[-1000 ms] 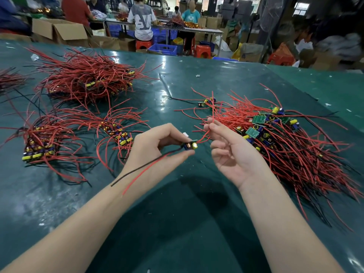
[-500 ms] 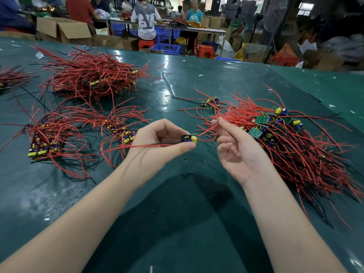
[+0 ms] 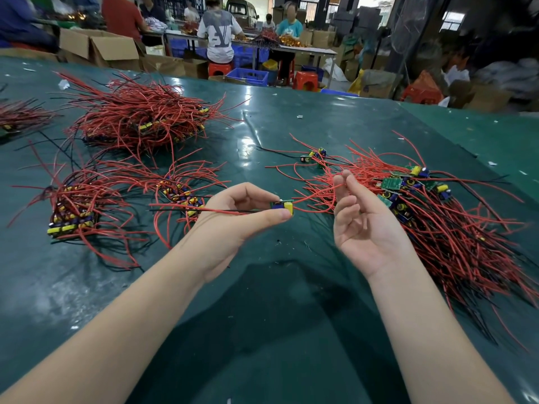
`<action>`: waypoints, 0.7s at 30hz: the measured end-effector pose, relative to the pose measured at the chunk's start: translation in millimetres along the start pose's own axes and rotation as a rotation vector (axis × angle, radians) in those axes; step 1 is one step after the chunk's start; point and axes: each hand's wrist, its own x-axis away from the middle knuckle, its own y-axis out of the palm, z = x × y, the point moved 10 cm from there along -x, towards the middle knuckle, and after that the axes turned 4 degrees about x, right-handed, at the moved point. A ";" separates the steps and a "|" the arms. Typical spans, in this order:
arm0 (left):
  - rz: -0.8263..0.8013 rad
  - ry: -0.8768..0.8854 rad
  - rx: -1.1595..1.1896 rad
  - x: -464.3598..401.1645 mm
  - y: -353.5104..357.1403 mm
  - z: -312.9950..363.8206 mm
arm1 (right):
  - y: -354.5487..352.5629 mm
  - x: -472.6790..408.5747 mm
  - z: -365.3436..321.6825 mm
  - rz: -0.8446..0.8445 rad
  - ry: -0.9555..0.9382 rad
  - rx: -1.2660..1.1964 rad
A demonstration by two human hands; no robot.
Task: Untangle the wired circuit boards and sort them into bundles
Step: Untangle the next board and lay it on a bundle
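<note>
My left hand [image 3: 233,220] pinches a small circuit board [image 3: 283,206] with a yellow part between thumb and fingers. Its red and black wires trail left across the palm. A red wire runs from the board to my right hand [image 3: 358,217], whose thumb and forefinger pinch that wire near the tips while the other fingers hang loosely curled. A tangled pile of wired boards [image 3: 431,211] lies right of that hand. Sorted bundles lie at the left: one small bundle [image 3: 180,196] near my left hand, another [image 3: 73,211] farther left.
A large heap of red wires [image 3: 140,121] lies on the green table [image 3: 277,330] at the back left, another heap [image 3: 17,118] at the left edge. A loose board [image 3: 313,156] lies behind the hands. People, cardboard boxes and stools fill the room beyond the table.
The trailing wires in my left hand swung up from pointing down-left to lying level across the palm. My right hand slid along the red wire, away from the board.
</note>
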 end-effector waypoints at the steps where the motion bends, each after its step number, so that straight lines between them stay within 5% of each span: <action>1: 0.000 -0.009 0.007 0.1 0.2 -0.5 | -1.7 -0.2 -1.5 0.012 -0.017 0.004; 21: -0.041 -0.097 0.064 -5.4 -2.2 -18.8 | -23.0 4.1 -26.8 0.194 -0.248 0.224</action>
